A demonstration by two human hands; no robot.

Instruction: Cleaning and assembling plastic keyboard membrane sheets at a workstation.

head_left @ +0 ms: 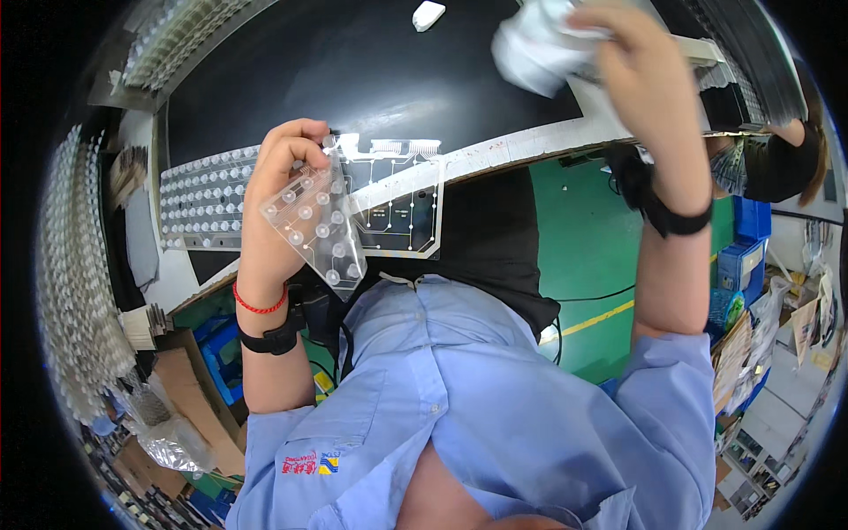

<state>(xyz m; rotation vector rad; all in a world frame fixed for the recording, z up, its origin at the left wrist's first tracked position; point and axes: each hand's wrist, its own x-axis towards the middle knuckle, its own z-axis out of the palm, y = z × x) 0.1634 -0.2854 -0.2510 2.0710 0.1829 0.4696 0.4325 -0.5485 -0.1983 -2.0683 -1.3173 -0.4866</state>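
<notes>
The left hand (276, 190) pinched a thin, flexible, light dome sheet (320, 228) at its upper edge; the right hand (638, 66) clutched a soft white cloth (534, 49).

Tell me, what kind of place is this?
Probably a factory workbench. The left hand holds a clear sheet of button domes, more dome sheets lie on the black table, and cardboard boxes stand below.

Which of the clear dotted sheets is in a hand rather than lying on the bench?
The small sheet pinched in the left hand, tilted over the circuit sheet. The larger dotted sheet lies flat on the black bench.
</notes>
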